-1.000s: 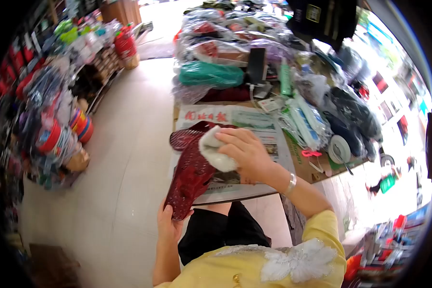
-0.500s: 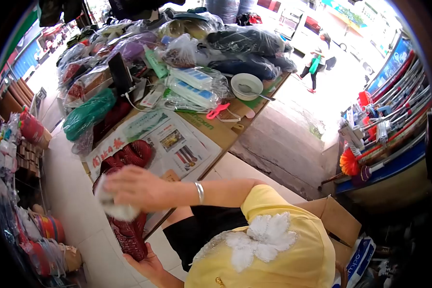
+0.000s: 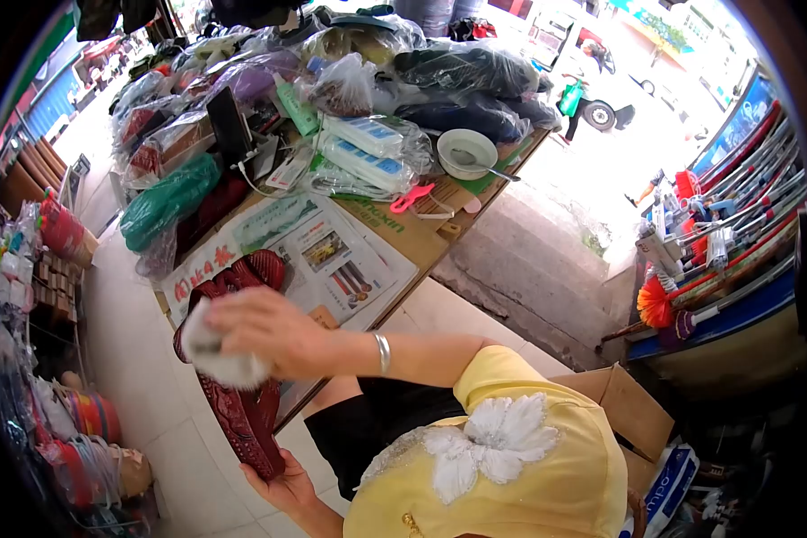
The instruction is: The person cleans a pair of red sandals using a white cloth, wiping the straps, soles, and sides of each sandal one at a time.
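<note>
A dark red shoe (image 3: 242, 417) with an embossed pattern slants from the newspaper's edge down toward my body. My left hand (image 3: 287, 484) grips its lower end from beneath, fingers wrapped round it. Across the shoe's middle, my right hand (image 3: 269, 332) presses a white cloth (image 3: 229, 363), somewhat blurred by motion and covering part of the surface. A silver bangle (image 3: 383, 353) is on the right wrist. Beyond that hand, dark red straps (image 3: 258, 269) lie over the newspaper (image 3: 332, 260) on the table.
Plastic-wrapped goods (image 3: 462, 72) crowd the table's back, with a phone (image 3: 231, 125), a bowl with a spoon (image 3: 464, 154) and pink scissors (image 3: 412, 198) nearer. Brushes and poles (image 3: 735, 224) stand right, a cardboard box (image 3: 614, 403) behind. Shelved goods (image 3: 63, 430) line the left. A person (image 3: 583, 85) is outside.
My right hand and the cloth have shifted slightly right along the shoe. The shoe's lower end and my left hand have moved a little to the right. The person outside has moved.
</note>
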`<state>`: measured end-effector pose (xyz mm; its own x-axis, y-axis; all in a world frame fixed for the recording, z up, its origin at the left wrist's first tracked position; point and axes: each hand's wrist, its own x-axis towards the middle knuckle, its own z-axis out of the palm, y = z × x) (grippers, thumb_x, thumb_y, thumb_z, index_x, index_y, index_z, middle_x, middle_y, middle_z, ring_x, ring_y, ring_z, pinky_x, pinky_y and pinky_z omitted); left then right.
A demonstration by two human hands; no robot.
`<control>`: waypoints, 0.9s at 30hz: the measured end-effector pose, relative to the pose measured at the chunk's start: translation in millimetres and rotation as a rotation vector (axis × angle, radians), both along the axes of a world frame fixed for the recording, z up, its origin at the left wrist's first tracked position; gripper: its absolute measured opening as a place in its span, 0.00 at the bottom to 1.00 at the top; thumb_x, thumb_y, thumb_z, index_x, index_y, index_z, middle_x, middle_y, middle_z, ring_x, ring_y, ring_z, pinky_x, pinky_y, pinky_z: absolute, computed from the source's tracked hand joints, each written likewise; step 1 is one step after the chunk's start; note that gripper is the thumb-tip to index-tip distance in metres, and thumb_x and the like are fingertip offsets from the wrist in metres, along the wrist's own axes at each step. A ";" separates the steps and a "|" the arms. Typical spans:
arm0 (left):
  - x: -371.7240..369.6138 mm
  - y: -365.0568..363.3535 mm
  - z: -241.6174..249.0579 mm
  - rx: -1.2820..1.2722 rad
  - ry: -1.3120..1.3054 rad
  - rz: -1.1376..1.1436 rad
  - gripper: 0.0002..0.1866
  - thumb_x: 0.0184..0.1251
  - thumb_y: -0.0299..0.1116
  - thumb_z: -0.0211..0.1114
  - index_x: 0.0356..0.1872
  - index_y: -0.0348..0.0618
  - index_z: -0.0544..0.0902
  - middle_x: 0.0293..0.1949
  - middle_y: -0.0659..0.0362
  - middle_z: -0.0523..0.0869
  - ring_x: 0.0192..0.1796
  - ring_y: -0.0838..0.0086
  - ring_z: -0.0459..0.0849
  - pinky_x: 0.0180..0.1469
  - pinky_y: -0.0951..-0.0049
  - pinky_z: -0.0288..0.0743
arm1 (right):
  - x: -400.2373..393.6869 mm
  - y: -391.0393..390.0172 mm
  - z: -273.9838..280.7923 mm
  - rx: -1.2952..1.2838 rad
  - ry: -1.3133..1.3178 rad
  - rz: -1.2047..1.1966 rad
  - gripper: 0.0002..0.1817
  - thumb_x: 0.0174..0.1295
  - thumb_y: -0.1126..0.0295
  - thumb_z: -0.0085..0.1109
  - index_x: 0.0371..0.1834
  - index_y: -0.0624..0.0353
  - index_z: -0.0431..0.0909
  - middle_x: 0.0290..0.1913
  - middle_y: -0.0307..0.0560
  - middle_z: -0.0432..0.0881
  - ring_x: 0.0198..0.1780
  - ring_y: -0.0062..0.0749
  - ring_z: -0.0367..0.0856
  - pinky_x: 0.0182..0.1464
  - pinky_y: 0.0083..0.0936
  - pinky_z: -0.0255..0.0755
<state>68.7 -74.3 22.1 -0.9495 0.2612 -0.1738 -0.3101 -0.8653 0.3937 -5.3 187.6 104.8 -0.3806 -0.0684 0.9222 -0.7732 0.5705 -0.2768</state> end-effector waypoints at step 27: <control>20.2 37.0 -18.9 0.810 -0.567 -0.421 0.31 0.75 0.40 0.65 0.72 0.36 0.68 0.47 0.57 0.85 0.42 0.77 0.87 0.44 0.79 0.83 | 27.7 -23.4 -46.7 -0.138 -0.114 0.015 0.24 0.46 0.78 0.70 0.49 0.57 0.74 0.66 0.56 0.76 0.66 0.60 0.74 0.64 0.50 0.72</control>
<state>88.8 -37.3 3.3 -0.5914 0.7839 -0.1891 -0.6014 -0.5850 -0.5442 22.3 164.2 58.1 -0.4834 0.0490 0.8740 -0.7406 0.5095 -0.4382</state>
